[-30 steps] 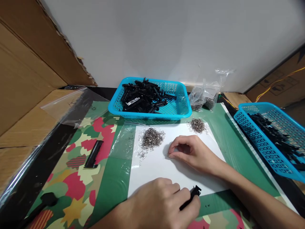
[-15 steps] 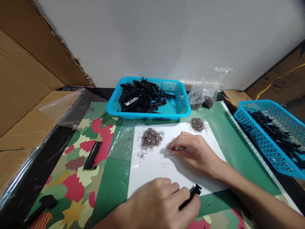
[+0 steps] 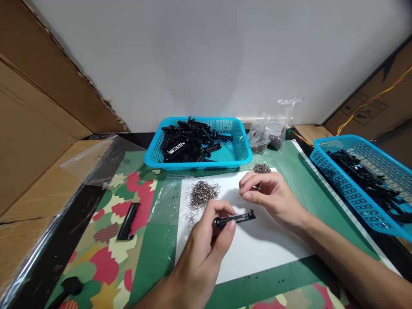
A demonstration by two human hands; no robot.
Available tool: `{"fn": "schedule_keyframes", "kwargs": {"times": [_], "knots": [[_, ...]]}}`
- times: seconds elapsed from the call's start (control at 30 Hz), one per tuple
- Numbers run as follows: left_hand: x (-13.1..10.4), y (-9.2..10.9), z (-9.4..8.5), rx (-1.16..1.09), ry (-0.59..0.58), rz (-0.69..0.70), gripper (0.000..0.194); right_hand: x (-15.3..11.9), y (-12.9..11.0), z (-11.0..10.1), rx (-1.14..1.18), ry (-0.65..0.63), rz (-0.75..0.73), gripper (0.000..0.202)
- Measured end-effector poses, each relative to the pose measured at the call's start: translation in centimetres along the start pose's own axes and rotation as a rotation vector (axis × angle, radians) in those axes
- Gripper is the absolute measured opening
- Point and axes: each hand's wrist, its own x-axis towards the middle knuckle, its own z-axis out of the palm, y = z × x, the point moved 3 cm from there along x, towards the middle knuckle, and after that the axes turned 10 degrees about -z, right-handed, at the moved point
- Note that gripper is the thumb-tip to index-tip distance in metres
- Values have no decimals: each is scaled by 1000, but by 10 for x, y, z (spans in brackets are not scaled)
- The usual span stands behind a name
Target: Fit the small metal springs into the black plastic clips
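Observation:
My left hand (image 3: 206, 244) grips a long black plastic part (image 3: 240, 218) between thumb and fingers, its slotted side facing up, over a white sheet (image 3: 257, 253). Just beyond the part's right end, my right hand (image 3: 270, 195) is pinched, with a small thin metal piece (image 3: 260, 185) showing between its fingers. A pile of small metal pieces (image 3: 202, 194) lies on the sheet beyond my left hand. Another pile (image 3: 261, 168) sits behind my right hand, partly hidden by it.
A blue basket (image 3: 199, 166) of black parts stands at the back, beside clear bags (image 3: 267, 135) of metal pieces. Another blue basket (image 3: 354, 189) is at the right. On the patterned covering at the left lie a black part (image 3: 128, 221) and a black tool (image 3: 71, 286).
My left hand has lifted and turned, bringing the black part up over the sheet. My right hand has risen from the sheet and moved right, holding a small metal piece. The view has shifted slightly.

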Motion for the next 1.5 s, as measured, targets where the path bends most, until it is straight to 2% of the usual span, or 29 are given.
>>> {"fn": "schedule_keyframes", "kwargs": {"times": [0.1, 0.2, 0.27, 0.43, 0.57, 0.73, 0.87, 1.07, 1.23, 1.5], "knots": [[4, -6, 4, -301, -140, -195, 35, -3, 2, 5, 87, -27, 40, 6], [8, -8, 8, -461, -276, -303, 43, -3, 2, 9, 119, -45, 68, 6], [10, -8, 8, -504, -295, -343, 43, -3, 0, 10, 131, -56, 84, 6], [7, -7, 9, -641, -256, -444, 45, -2, -5, 17, 164, -94, 123, 5], [7, -5, 9, -706, -220, -477, 45, -7, -2, 28, 217, -82, 161, 6], [7, -5, 8, -739, -193, -523, 41, -16, 2, 38, 210, -1, 183, 8], [6, -5, 9, -757, -225, -529, 39, -21, -1, 39, 106, 78, 130, 6], [9, -6, 11, -764, -305, -479, 34, -21, -3, 38, 12, 78, 107, 9], [10, -7, 13, -724, -281, -474, 38, -20, -3, 39, 28, 56, 128, 12], [10, -6, 13, -705, -240, -500, 43, -25, -9, 41, -59, 124, 29, 4]]}}
